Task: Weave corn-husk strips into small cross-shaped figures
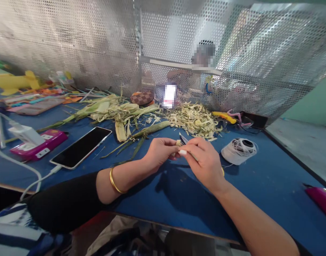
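Observation:
My left hand (163, 151) pinches a small pale piece of corn husk (178, 143), mostly covered by the fingers. Closed around a pair of scissors (183, 139), my right hand (203, 156) meets the left fingertips above the blue table. Only the dark blades and a bit of yellow handle show; the palm hides the rest. Something small and white (182, 152) sits at the right fingertips, too small to identify. Just beyond both hands lies a heap of shredded husk strips (193, 119). A spool of white thread (239, 151) lies right of my right hand.
Whole corn husks (112, 108) spread across the table's back left. Nearer are a charging phone (81, 147) and a magenta power strip (40, 144) with cables. A yellow-handled tool (224, 116) and pink-framed glasses (240, 119) lie back right. Behind a perforated metal screen (99, 46) is another person.

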Demonstrator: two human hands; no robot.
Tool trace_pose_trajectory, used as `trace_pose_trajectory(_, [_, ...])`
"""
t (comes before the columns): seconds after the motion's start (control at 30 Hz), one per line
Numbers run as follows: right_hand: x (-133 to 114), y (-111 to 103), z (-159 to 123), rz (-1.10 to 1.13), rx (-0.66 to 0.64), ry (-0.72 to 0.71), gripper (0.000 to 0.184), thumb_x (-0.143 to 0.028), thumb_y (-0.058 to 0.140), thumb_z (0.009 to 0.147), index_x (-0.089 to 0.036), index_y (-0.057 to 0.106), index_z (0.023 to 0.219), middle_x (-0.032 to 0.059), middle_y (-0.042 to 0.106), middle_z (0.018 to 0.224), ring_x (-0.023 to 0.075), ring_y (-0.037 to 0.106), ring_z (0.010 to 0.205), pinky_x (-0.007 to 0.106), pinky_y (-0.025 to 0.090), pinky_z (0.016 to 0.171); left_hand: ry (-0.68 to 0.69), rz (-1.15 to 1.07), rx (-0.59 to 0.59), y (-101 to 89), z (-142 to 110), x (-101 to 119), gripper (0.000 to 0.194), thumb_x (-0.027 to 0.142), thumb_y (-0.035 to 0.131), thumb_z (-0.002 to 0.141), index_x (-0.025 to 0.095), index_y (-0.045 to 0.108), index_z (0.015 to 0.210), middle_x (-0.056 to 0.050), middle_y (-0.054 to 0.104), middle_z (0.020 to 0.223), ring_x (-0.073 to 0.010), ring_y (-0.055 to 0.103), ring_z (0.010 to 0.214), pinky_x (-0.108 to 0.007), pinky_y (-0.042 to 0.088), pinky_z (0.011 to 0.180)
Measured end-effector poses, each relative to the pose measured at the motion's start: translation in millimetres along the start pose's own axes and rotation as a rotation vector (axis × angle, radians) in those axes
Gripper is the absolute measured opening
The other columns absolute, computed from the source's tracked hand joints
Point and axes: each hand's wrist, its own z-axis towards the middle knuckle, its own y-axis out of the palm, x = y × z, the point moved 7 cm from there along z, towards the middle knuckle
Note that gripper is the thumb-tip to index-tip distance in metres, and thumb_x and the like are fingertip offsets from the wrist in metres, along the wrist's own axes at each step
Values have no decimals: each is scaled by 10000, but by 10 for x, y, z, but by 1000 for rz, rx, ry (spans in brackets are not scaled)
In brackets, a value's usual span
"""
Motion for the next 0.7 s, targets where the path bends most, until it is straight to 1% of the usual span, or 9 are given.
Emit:
trace_pose_trajectory(0.07, [138,-1,-5,81,21,148,148,-233,500,896,-191,614,811,67,631,870,186,591,816,305,444,732,-17,55,-65,58,-25,-18,39,117,672,688,127,709,685,2,636,596,-70,562,524,-180,463,522])
trace_pose_trajectory(0.13, [278,40,-28,99,2,295,174,-268,505,879,-201,534,721,38,602,773,171,570,729,284,432,660,-32,87,-107,90,-37,-34,71,116,651,706,134,718,690,-8,650,604,-80,579,541,-186,469,535])
trace_pose_trajectory(0.23, [445,133,-88,105,-89,510,257,-335,495,856,-227,410,638,-27,490,564,143,481,537,259,363,514,-50,96,-141,106,-44,-42,87,131,638,725,137,714,682,-23,667,624,-87,595,561,-200,486,569])
trace_pose_trajectory(0.33, [516,219,-149,206,-176,669,267,-361,461,853,-233,378,634,-54,468,496,123,469,441,245,349,462,-67,88,-176,129,-60,-36,96,157,632,740,133,712,692,-33,670,629,-96,608,589,-216,501,613])
trace_pose_trajectory(0.43, [555,272,-206,295,-184,792,270,-381,465,835,-234,382,625,-68,472,470,116,477,380,244,363,432,-40,98,-187,151,-80,-28,83,206,683,716,133,718,734,-29,674,652,-107,615,614,-221,504,627])
trace_pose_trajectory(0.5, [582,326,-251,364,-173,865,270,-393,480,817,-236,388,616,-74,465,455,117,472,359,242,359,401,5,129,-149,142,-85,-24,93,196,723,677,135,717,747,-11,668,646,-96,599,593,-209,497,615])
trace_pose_trajectory(0.57, [600,392,-293,446,-164,922,263,-394,492,799,-237,394,612,-76,459,450,117,470,353,234,346,369,42,165,-107,129,-88,-25,80,162,719,675,136,716,751,7,654,618,-84,583,568,-195,488,602])
trace_pose_trajectory(0.63, [606,428,-314,501,-142,944,258,-388,504,785,-235,396,608,-77,459,454,116,477,354,227,344,358,49,180,-96,132,-92,-31,64,149,691,706,137,719,762,9,658,618,-83,586,564,-191,486,596])
trace_pose_trajectory(0.7, [605,422,-311,500,-116,935,258,-379,518,772,-232,398,598,-75,466,455,116,488,358,228,361,371,33,167,-106,146,-96,-34,74,151,669,737,135,718,789,-2,675,647,-88,604,582,-190,488,600])
